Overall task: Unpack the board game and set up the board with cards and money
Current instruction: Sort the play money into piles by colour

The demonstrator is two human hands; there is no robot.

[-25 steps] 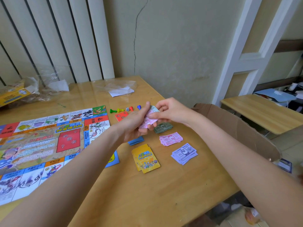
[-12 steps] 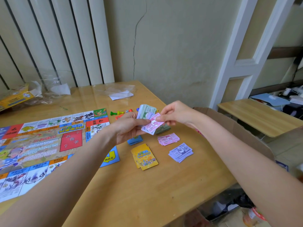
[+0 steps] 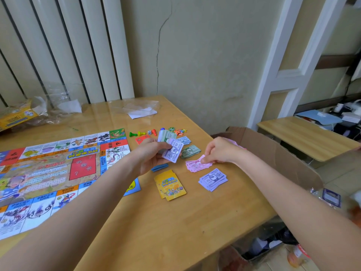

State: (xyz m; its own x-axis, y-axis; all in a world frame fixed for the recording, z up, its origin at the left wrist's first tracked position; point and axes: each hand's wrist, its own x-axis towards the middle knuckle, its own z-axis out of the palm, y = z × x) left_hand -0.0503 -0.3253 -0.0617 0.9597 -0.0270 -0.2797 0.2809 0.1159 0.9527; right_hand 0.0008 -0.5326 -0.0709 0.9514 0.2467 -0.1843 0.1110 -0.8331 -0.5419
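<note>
Money: thin, light, floppy notes, apt to slide and fan. The left hand (image 3: pixel 152 155) grips a mixed wad (image 3: pixel 172 147) above the surface, near the board's (image 3: pixel 48 173) far right corner; right-hand fingers (image 3: pixel 205 159) pinch a pink note on the pink pile (image 3: pixel 195 166). Best pinched by an edge.

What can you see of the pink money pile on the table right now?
The pink money pile is a small, loosely fanned stack of thin paper notes with darker pink print, lying flat on the wooden table. It sits between the green notes behind it and the purple pile in front, apart from both. The right hand has its fingertips on the top note at the pile's right end.
</note>
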